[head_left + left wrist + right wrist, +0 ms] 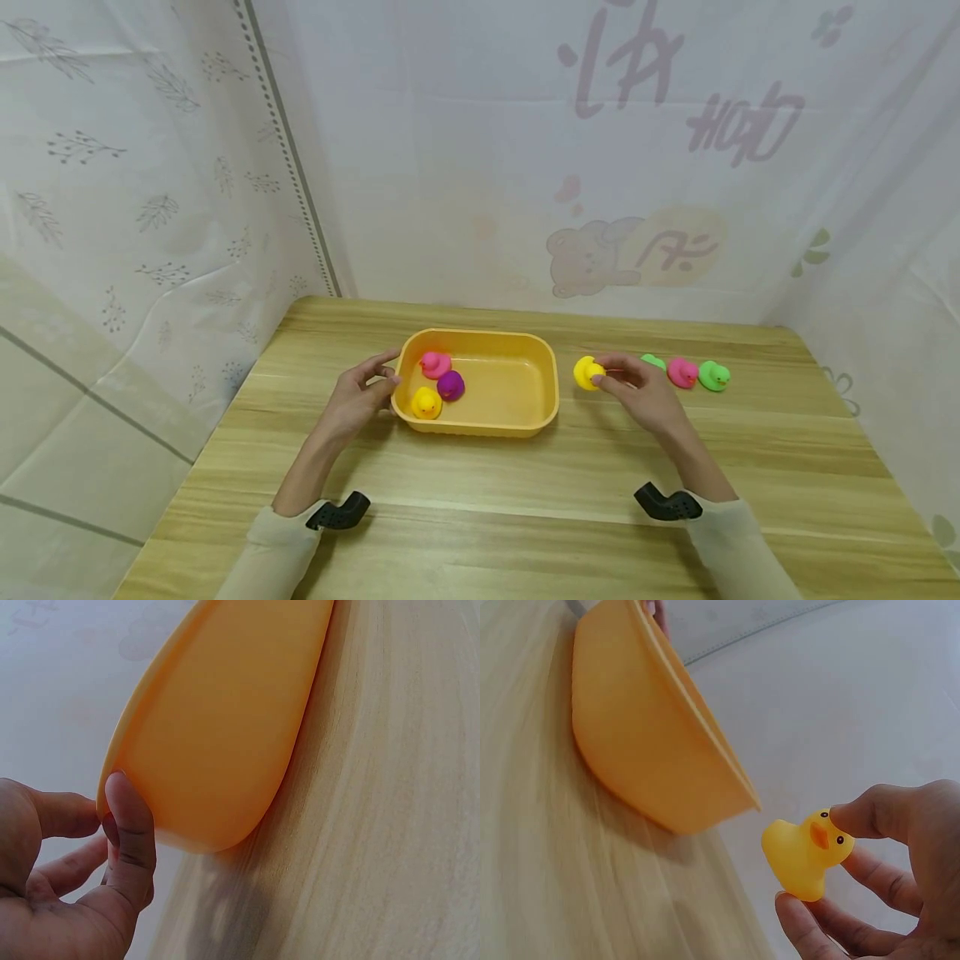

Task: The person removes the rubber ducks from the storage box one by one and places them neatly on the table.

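Between the thumb and fingers of my right hand [643, 392], a yellow rubber duck [588, 373] is pinched to the right of a yellow-orange plastic basin [487, 430]. In the right wrist view, the duck [799, 859] shows its orange beak, with the thumb at its head and fingers below. My left hand [360, 398] holds the basin's left rim with thumb and fingertips. Inside the basin, at its left end, sit a pink duck [435, 365], a purple duck [451, 386] and another yellow duck [427, 403].
Right of my right hand stand a pink duck [682, 372] and a green duck [714, 376]. Another green duck [653, 362] is partly hidden behind that hand. The wooden table [480, 533] meets patterned white cloth [450, 208] at the back and sides.
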The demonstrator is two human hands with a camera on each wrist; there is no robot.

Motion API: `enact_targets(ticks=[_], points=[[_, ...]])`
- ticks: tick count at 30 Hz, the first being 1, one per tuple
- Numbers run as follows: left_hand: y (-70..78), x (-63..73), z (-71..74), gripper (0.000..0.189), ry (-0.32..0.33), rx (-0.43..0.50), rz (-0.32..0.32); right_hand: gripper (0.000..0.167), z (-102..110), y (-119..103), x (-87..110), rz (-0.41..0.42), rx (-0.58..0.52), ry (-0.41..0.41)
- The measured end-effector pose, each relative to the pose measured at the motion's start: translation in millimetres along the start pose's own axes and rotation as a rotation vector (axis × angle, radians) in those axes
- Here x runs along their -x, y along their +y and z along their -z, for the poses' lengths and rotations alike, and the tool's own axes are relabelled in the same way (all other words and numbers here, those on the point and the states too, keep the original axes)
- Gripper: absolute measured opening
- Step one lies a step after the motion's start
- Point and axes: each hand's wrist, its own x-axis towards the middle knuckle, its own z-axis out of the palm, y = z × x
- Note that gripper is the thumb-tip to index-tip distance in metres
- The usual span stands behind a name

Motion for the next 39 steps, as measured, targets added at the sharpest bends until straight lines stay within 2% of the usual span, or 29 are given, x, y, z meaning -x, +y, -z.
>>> enact_targets(ticks=[7, 12, 20, 28, 39], points=[[0.8, 0.6, -0.7, 0.052, 0.002, 0.002, 0.002, 0.045, 11, 14, 4.6, -0.072, 0.067, 0.010], [1.3, 0.9, -1.0, 0.052, 0.002, 0.000, 0.003, 0.048, 18, 23, 9.8, -0.085, 0.123, 0.012], [1.1, 1.0, -1.1, 0.052, 0.005, -0.008, 0.005, 0.045, 24, 37, 15.5, -0.042, 0.166, 0.021], [-0.3, 0.1, -0.5, 0.052, 0.010, -0.012, 0.005, 0.041, 29, 45, 17.5, -0.057, 0.237, 0.029], [-0.7, -0.2, -0.2, 0.052, 0.005, -0.007, 0.006, 0.038, 33, 54, 20.5, -0.024, 0.292, 0.032]])
